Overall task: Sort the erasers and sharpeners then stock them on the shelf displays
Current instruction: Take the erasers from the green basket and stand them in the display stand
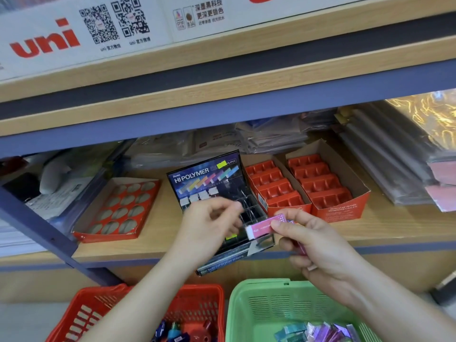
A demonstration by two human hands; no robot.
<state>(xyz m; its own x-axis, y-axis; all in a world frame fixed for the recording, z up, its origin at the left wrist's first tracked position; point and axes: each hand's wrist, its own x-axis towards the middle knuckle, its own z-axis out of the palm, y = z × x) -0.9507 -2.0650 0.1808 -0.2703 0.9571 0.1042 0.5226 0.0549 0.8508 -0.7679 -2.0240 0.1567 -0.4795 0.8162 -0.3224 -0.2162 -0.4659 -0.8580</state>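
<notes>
Head view: on the shelf (385, 230), a red tray (116, 211) with oval holes sits at left. My left hand (209, 228) hovers with curled fingers before the black eraser display (207, 178); I cannot tell if it grips anything. Just right, my right hand (318, 245) pinches a pink eraser (262, 227) over the display's front. Two red divided boxes (320, 183) stand behind. Below sit a red basket (98, 293) and a green basket (246, 304).

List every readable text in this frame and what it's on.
"uni": white banner above the shelf.
"Pentel HI-POLYMER", "ON-PVC": black display box.
"Slim body for precise erasing": its front flap.
Too blurred: pink eraser print, orange box front, QR captions.
</notes>
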